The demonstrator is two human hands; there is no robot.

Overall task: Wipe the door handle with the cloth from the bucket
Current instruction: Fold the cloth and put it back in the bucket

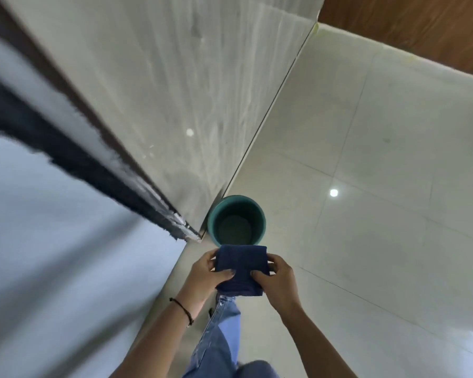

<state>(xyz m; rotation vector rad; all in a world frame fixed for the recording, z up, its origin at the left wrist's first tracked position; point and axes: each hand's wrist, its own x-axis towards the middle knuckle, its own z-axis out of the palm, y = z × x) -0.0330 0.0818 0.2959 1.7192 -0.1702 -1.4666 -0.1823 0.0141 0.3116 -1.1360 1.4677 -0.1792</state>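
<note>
Folding the cloth over the bucket, ahead of the wipe.

From left to right: my left hand (206,271) pinches the left edge of the dark blue cloth (241,270), thumb on top and fingers (210,260) curled beneath; my right hand (276,279) grips the right edge likewise. The cloth is held flat and folded, just nearer than the teal bucket (236,219), which stands on the floor (366,186) against the wall (161,91). I judge the step is best done by keeping the fold square and firm, making a pad. No door handle is visible here.
</note>
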